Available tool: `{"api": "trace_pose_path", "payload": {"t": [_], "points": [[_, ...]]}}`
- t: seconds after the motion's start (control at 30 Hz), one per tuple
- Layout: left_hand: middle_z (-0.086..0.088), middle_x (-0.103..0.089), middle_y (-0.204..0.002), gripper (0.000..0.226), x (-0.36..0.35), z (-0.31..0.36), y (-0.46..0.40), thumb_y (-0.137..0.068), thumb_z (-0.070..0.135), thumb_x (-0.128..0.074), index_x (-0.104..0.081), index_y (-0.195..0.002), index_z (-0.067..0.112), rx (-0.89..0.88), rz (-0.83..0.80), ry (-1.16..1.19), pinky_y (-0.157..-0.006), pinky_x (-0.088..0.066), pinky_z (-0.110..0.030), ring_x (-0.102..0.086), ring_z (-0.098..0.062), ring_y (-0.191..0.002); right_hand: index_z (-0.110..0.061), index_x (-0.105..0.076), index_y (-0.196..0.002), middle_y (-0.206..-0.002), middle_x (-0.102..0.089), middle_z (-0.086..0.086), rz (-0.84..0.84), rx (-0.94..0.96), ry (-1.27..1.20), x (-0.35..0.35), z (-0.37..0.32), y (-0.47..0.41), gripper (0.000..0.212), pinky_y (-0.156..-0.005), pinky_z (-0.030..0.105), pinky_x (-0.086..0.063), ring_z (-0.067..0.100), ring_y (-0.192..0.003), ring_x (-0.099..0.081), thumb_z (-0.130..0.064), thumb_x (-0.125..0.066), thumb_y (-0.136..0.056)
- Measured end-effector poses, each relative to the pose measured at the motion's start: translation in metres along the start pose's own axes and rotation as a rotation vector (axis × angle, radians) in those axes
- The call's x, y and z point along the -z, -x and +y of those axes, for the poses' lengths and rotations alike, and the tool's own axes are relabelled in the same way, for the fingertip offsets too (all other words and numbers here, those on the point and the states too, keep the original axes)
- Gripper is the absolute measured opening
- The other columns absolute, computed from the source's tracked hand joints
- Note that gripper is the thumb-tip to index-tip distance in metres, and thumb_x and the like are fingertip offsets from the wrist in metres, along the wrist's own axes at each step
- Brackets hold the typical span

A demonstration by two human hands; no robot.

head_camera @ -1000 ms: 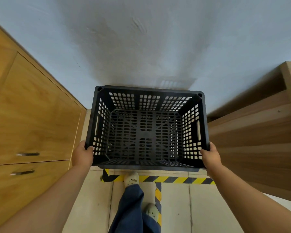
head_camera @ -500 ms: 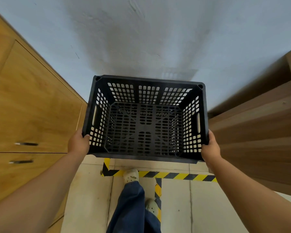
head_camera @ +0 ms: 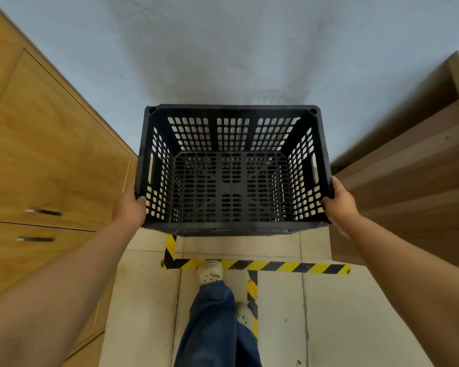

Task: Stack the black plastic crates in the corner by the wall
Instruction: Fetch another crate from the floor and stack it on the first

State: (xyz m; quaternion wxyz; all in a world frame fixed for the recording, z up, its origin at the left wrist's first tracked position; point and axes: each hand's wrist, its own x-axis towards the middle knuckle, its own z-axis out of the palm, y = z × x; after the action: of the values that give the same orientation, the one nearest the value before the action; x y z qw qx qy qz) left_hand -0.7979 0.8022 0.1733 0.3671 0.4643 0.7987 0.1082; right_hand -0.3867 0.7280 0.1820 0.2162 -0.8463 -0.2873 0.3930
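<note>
Black slotted crate (head_camera: 232,170) held up in front of the body, open top facing the camera, nothing inside it. Its far rim sits close against the pale wall (head_camera: 223,49); whether it touches, cannot tell. Floor tiles (head_camera: 329,313) show below the near rim, and the crate looks clear of the floor.

Left hand (head_camera: 130,207) closed on the crate's near left corner, thumb hooked over the rim, the other fingers out of sight on the outer side. Right hand (head_camera: 338,205) closed on the near right corner in the same way, thumb on the rim edge. Both sit nearer the body than the slot handles in the crate's side walls; the handles themselves are free.

Wooden cabinet (head_camera: 43,160) along the left, two metal pulls (head_camera: 44,212) visible on its doors. Darker wooden unit (head_camera: 408,181) along the right, just beside the crate's right side. The crate fills most of the gap between the two.

On the floor, striped yellow-and-black tape (head_camera: 284,266) runs across below the crate, with a branch toward the camera. One pale shoe (head_camera: 210,271) rests on the tape line, a second shoe (head_camera: 245,315) farther back; blue trouser leg (head_camera: 212,327) between the forearms.
</note>
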Motion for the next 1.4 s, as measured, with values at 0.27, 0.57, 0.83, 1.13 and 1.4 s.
{"api": "trace_pose_path", "payload": {"t": [0.27, 0.57, 0.83, 1.13, 1.4], "points": [[-0.017, -0.060, -0.118, 0.030, 0.000, -0.008, -0.001, -0.098, 0.014, -0.039, -0.048, -0.127, 0.012, -0.014, 0.003, -0.001, -0.085, -0.050, -0.048, -0.057, -0.038, -0.104, -0.035, -0.032, -0.143, -0.130, -0.055, 0.009, -0.003, -0.018, -0.071, -0.003, 0.002, 0.010, 0.061, -0.087, 0.053, -0.053, 0.029, -0.110, -0.058, 0.002, -0.036, -0.094], [-0.018, -0.061, -0.115, 0.028, 0.008, -0.013, -0.007, -0.098, 0.014, -0.041, -0.050, -0.124, 0.008, -0.047, -0.005, 0.002, -0.080, -0.049, -0.044, -0.058, -0.037, -0.103, -0.033, -0.030, -0.144, -0.130, -0.053, 0.009, 0.050, -0.019, -0.060, -0.015, 0.009, 0.015, 0.064, -0.088, 0.042, -0.051, 0.023, -0.103, -0.055, 0.005, -0.035, -0.093], [-0.018, -0.061, -0.113, 0.028, 0.011, -0.011, -0.012, -0.099, 0.014, -0.039, -0.049, -0.124, 0.009, -0.026, 0.022, 0.025, -0.077, -0.048, -0.043, -0.058, -0.036, -0.100, -0.031, -0.030, -0.143, -0.127, -0.055, 0.013, 0.108, 0.007, -0.004, -0.024, 0.006, 0.021, 0.061, -0.086, 0.049, -0.053, 0.027, -0.099, -0.058, 0.002, -0.034, -0.093], [-0.019, -0.061, -0.115, 0.030, 0.003, -0.019, -0.008, -0.099, 0.014, -0.037, -0.047, -0.127, 0.009, -0.040, 0.038, -0.013, -0.075, -0.049, -0.042, -0.059, -0.037, -0.102, -0.032, -0.029, -0.144, -0.125, -0.056, 0.015, 0.127, -0.002, 0.055, -0.026, 0.008, 0.020, 0.060, -0.087, 0.053, -0.052, 0.029, -0.098, -0.057, -0.001, -0.034, -0.094], [-0.018, -0.059, -0.118, 0.033, -0.001, -0.019, -0.010, -0.098, 0.014, -0.037, -0.042, -0.130, 0.010, -0.041, 0.050, -0.100, -0.078, -0.051, -0.045, -0.059, -0.037, -0.101, -0.031, -0.022, -0.145, -0.120, -0.058, 0.017, 0.115, 0.015, 0.168, -0.030, 0.005, 0.026, 0.060, -0.085, 0.054, -0.051, 0.034, -0.101, -0.058, -0.001, -0.032, -0.094]]}}
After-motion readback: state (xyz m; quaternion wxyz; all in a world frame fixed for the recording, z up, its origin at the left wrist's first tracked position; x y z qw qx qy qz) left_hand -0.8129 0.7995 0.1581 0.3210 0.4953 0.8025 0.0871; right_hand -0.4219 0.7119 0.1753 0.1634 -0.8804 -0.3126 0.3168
